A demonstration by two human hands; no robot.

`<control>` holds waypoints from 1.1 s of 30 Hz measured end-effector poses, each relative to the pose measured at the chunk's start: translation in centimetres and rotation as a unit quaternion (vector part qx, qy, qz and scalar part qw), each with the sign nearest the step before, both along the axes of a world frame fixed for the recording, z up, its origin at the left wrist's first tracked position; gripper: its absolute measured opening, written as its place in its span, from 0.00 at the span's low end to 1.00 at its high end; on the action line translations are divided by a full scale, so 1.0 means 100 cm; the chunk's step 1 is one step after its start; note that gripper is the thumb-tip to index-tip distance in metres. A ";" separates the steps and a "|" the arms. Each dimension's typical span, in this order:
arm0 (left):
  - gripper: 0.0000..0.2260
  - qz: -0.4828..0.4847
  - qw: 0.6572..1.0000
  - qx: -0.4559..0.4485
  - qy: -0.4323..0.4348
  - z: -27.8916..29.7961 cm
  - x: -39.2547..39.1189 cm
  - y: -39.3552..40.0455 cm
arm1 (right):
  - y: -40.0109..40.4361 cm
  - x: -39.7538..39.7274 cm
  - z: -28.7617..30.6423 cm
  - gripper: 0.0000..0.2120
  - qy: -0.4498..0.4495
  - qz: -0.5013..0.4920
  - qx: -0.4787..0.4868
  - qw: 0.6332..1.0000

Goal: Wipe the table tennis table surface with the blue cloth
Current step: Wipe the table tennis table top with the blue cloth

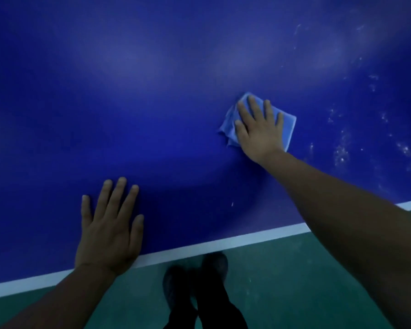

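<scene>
Hidden or unclear: the middle of the blue cloth (287,124) lies under the right hand (259,131); only its far corner, left ragged edge and right border show. Both forearms run out of the lower frame edges. Far part of the desk (176,91) is cut off at the top; no net or far edge is in view. Picture dim and soft; cloth folds hard to read.

Right hand: flat, fingers straight and spread, pressing the blue cloth onto the desk; grip released, not curled round the cloth. Cloth sits right of centre, well in from the near edge.

Left hand (108,230): flat on the bare desk, fingers straight and slightly spread, heel of the palm over the white edge line (199,245); grip released, holding nothing. Well apart from the cloth.

Other things: pale dusty specks (342,153) scattered on the desk right of the cloth; one small pale fleck (232,204) near the edge line. Dark shoes (195,276) and dark trouser legs below the desk edge, between the arms.

Surface and room: deep blue desk top with hazy pale patches; green floor (306,281) beneath.
</scene>
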State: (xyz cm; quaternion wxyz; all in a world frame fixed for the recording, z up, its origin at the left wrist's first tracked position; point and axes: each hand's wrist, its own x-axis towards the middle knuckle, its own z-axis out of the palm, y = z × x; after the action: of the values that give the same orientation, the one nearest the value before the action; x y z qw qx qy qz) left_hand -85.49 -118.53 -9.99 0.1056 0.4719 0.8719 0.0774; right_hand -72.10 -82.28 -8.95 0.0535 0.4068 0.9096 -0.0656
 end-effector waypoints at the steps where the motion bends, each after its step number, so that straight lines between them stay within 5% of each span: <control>1: 0.28 -0.001 1.000 -0.001 0.001 -0.001 0.000 -0.001 | -0.012 -0.007 0.000 0.27 -0.002 0.025 0.006 1.000; 6: 0.28 -0.001 1.000 -0.004 0.001 -0.003 0.000 -0.002 | -0.138 0.076 -0.004 0.27 -0.045 0.307 0.004 0.951; 11: 0.28 0.005 1.000 0.001 -0.007 -0.002 0.000 0.000 | -0.104 0.142 0.006 0.26 -0.087 0.351 -0.010 0.932; 15: 0.27 0.004 1.000 0.011 -0.007 -0.003 -0.001 0.000 | -0.051 0.087 -0.002 0.28 -0.035 0.111 0.021 0.993; 18: 0.27 0.005 1.000 0.003 -0.008 -0.002 0.000 0.000 | -0.076 0.031 -0.001 0.28 0.017 -0.129 0.011 0.991; 22: 0.28 0.013 1.000 0.007 -0.007 -0.003 0.001 0.000 | -0.179 0.054 -0.002 0.29 -0.011 0.025 -0.018 0.999; 24: 0.28 0.017 1.000 0.011 -0.015 -0.002 0.001 -0.001 | -0.183 0.102 -0.004 0.29 -0.038 0.026 -0.034 0.998; 27: 0.28 0.022 1.000 0.008 -0.021 0.000 0.002 0.000 | -0.130 0.161 -0.005 0.28 -0.054 -0.142 -0.004 0.988; 31: 0.29 0.024 0.999 0.006 -0.025 0.001 0.002 0.001 | -0.090 0.153 0.004 0.26 -0.010 -0.387 -0.010 0.922; 33: 0.28 0.022 1.000 0.005 -0.021 0.001 0.003 0.001 | -0.118 0.110 0.004 0.26 -0.004 -0.385 -0.014 0.923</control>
State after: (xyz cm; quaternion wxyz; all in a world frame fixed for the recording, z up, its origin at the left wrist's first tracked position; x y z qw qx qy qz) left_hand -85.22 -118.42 -9.85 0.1199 0.4514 0.8792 0.0943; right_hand -61.13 -94.04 -8.57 0.0331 0.7253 0.6815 -0.0920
